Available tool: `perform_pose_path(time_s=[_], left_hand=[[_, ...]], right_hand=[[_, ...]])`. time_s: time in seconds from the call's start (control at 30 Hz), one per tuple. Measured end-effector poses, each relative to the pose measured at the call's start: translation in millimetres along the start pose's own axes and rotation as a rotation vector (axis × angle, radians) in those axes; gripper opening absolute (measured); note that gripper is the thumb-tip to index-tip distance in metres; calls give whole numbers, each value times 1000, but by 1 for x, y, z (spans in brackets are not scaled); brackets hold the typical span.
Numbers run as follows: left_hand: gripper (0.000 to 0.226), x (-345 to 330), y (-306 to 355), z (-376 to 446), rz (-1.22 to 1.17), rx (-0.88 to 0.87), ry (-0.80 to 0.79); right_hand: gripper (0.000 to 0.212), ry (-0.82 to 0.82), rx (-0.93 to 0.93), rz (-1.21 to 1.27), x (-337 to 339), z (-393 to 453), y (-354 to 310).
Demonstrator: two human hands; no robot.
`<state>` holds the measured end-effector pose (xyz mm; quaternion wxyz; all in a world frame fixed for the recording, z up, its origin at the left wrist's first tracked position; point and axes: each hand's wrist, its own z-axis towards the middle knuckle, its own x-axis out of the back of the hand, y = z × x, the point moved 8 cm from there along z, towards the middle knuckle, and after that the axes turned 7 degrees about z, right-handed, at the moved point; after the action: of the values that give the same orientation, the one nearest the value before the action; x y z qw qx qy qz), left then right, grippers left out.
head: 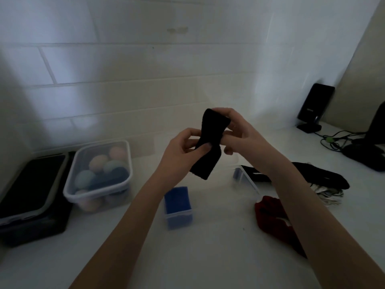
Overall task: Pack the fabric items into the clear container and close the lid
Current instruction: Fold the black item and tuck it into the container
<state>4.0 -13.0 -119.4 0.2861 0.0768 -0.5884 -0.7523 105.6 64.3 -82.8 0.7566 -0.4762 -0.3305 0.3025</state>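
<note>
Both hands hold a small black fabric piece (209,142) up above the white counter. My left hand (183,151) pinches its middle from the left, and my right hand (239,134) grips its upper end. Below them stands a small clear container (178,215) with blue fabric inside. A clear lid (248,180) lies to the right of it. A red fabric item (275,220) lies at the right, partly under my right forearm. More black fabric (325,177) and a black-and-white piece (327,195) lie beyond it.
A larger clear tub (100,176) of pastel balls stands at the left, beside a black box with a lid (31,197). A black speaker (312,107), cables and a dark stand sit at the back right. A tiled wall rises behind the counter.
</note>
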Motion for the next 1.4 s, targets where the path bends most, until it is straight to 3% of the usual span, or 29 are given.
perform_pose_path(time_s=[0.13, 0.23, 0.43, 0.57, 0.67, 0.8, 0.87, 0.97, 1.07, 1.17, 1.33, 1.4], left_hand=[[22, -7, -1, -4, -13, 24, -54], [24, -9, -1, -5, 2, 31, -58], [20, -12, -4, -5, 21, 47, -102], [8, -13, -6, -5, -18, 72, -117], [9, -13, -5, -5, -11, 53, -116], [17, -8, -5, -5, -63, 60, -62], [19, -7, -4, -4, -83, 59, -59], [25, -11, -5, -6, -111, 76, -84], [24, -12, -7, -6, -138, 113, -93], [23, -13, -12, -4, -127, 139, -94], [24, -10, -11, -5, -200, 154, -58], [27, -7, -10, -3, -237, 161, -49]], right_hand=[[25, 120, -34, -4, 10, 1, 4], [32, 244, -34, -26, 20, 4, 8], [45, 316, 19, -18, 24, 5, 9], [31, 393, -24, 87, 31, 0, 11], [22, 322, -140, 201, 22, 1, 20], [17, 59, -390, 480, -4, 1, 35], [13, -32, -423, 433, -11, -2, 38], [16, 9, -314, 178, -11, 0, 38], [17, 158, -162, 34, -2, 3, 29], [14, 205, -18, -13, 3, 6, 18], [49, 37, 127, -56, -12, 4, 3], [50, -21, 142, -77, -16, 3, 0]])
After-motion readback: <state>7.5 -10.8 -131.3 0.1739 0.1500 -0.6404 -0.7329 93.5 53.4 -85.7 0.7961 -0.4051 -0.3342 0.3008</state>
